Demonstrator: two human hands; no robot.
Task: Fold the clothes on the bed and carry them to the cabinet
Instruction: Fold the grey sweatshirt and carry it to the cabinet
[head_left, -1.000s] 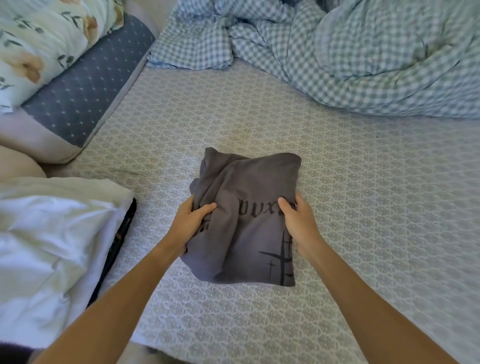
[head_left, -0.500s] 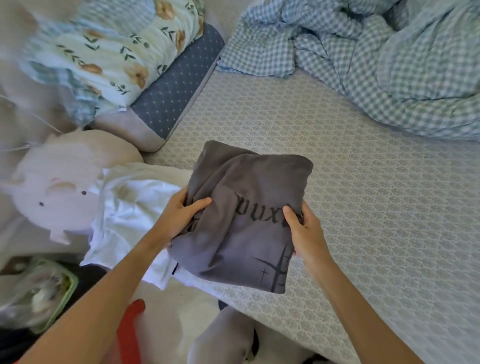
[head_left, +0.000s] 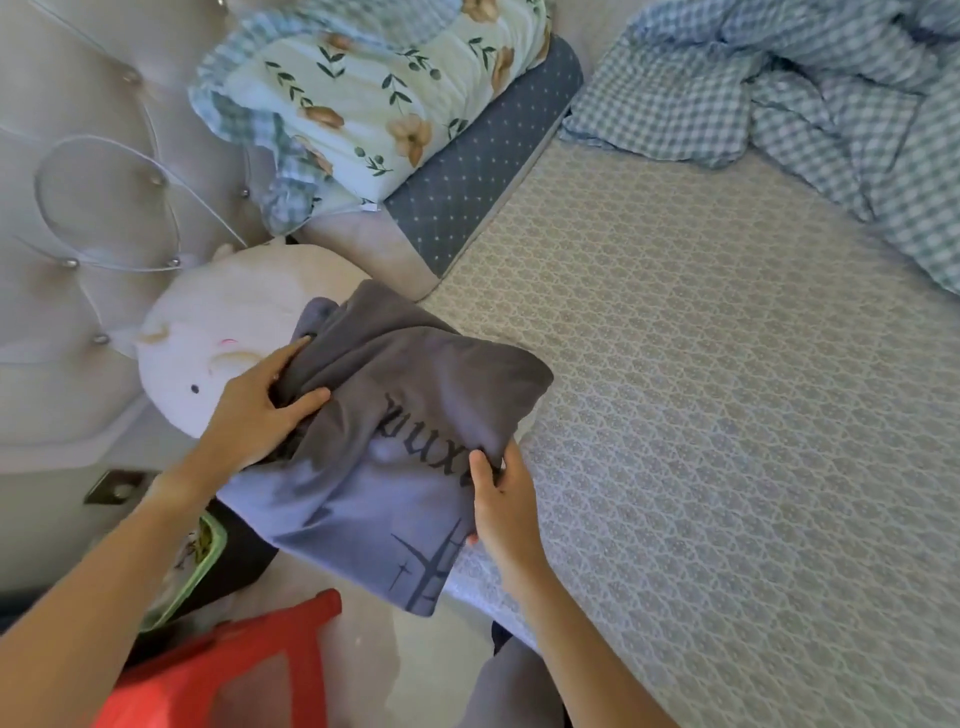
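Observation:
A folded grey shirt (head_left: 410, 431) with dark lettering and cross prints hangs in the air over the bed's left edge. My left hand (head_left: 260, 410) grips its bunched left side, thumb on top. My right hand (head_left: 501, 499) pinches its right edge, thumb over the print. The shirt covers part of a white plush toy and whatever lies under it. The bed (head_left: 727, 441) has a patterned grey-blue sheet.
A white plush toy (head_left: 208, 332) sits by the tufted headboard (head_left: 78, 182). A floral pillow (head_left: 374, 93) lies on a dotted blue cushion (head_left: 478, 166). A checked quilt (head_left: 831, 104) is heaped at the far right. A red stool (head_left: 223, 670) stands on the floor below.
Both hands lifted the grey shirt off the sheet and carried it left toward the bed's edge. The view swung left, bringing the headboard, plush toy and red stool into sight.

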